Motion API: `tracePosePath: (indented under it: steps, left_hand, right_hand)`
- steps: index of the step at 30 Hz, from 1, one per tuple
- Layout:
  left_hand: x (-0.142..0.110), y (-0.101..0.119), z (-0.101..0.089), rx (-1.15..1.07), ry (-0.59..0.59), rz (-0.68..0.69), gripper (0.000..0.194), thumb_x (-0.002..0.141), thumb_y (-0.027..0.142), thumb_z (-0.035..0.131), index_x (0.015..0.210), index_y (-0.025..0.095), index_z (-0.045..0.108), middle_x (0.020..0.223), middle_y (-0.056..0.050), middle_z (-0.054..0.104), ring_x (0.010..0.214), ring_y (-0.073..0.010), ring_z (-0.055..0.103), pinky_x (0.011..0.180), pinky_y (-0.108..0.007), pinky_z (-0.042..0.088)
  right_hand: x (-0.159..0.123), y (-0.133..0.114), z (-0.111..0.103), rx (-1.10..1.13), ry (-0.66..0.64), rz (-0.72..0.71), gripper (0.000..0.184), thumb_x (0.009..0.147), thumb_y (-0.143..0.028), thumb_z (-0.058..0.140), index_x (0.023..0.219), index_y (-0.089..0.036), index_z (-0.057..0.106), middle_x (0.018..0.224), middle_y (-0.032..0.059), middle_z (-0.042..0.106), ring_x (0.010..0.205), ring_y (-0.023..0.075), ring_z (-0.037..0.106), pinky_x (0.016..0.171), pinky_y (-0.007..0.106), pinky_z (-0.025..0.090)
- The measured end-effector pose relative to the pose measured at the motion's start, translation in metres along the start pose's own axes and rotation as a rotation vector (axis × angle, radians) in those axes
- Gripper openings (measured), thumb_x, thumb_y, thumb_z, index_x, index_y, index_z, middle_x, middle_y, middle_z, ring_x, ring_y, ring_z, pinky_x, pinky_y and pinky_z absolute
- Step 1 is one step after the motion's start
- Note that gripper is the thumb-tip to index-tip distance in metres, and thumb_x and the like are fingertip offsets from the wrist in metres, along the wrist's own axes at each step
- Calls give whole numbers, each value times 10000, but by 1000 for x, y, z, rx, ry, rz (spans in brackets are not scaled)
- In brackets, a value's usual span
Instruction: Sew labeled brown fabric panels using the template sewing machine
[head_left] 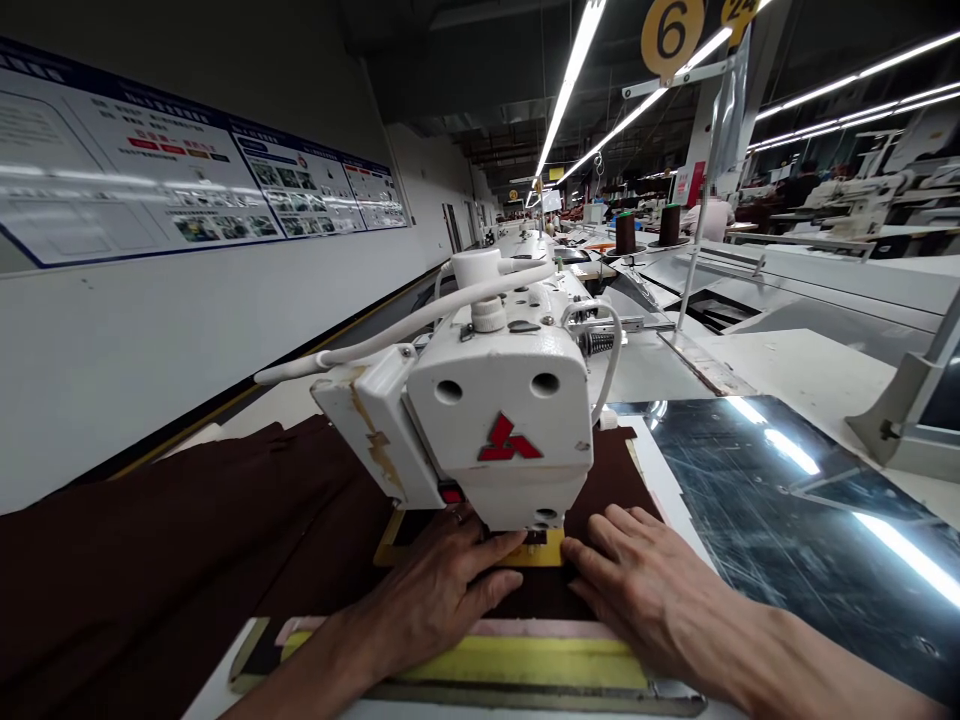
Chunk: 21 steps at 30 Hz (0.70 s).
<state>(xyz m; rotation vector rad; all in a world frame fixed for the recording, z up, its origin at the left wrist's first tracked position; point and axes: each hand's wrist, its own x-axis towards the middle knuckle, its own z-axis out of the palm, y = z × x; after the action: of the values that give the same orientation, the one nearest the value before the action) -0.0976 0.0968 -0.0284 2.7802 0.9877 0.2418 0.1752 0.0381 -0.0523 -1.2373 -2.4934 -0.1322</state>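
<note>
A white industrial sewing machine head (499, 420) with a red logo stands directly ahead, its needle area hidden behind the head and my hands. Dark brown fabric (172, 540) spreads to the left and under the machine. My left hand (435, 590) lies flat on the fabric and a yellow template (536, 550), close to the machine's foot. My right hand (637, 590) presses the cloth from the other side, fingers spread. Nearer me, a wider yellow-and-pink layered board (517, 660) lies beneath my forearms.
A dark glossy panel (787, 500) lies right of the machine. Two dark thread cones (626, 232) stand behind it. Posters (195, 160) line the left wall. Further sewing stations (847, 205) and a person (712, 218) are in the background, under a hanging number sign (671, 35).
</note>
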Motion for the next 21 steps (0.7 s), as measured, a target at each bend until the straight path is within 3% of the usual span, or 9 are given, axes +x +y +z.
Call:
tracePosePath:
  steps: [4, 11, 21]
  left_hand:
    - [2, -1, 1, -34, 25, 20, 378, 1050, 344, 574, 1425, 304, 609, 1401, -51, 647, 1246, -275, 633, 1063, -407, 530]
    - [-11, 0, 5, -5, 73, 6, 466, 1036, 325, 590, 1499, 287, 547, 1430, -58, 635, 1312, -284, 599, 1082, -405, 538]
    - [-58, -39, -3, 200, 107, -100, 431, 1049, 429, 557, 1469, 336, 584, 1572, -9, 496, 1388, -295, 545, 1109, -437, 528]
  right_hand:
    - [-1, 3, 1, -4, 36, 5, 38, 991, -213, 600, 955, -214, 614, 894, 20, 562, 782, 216, 477, 704, 383, 330]
    - [-4, 2, -6, 26, 5, 14, 131, 1029, -253, 553, 925, -213, 621, 884, 25, 574, 794, 218, 507, 712, 379, 355]
    - [-12, 3, -19, 57, -83, 55, 220, 1056, -251, 484, 888, -187, 611, 902, 54, 580, 797, 214, 529, 718, 378, 399]
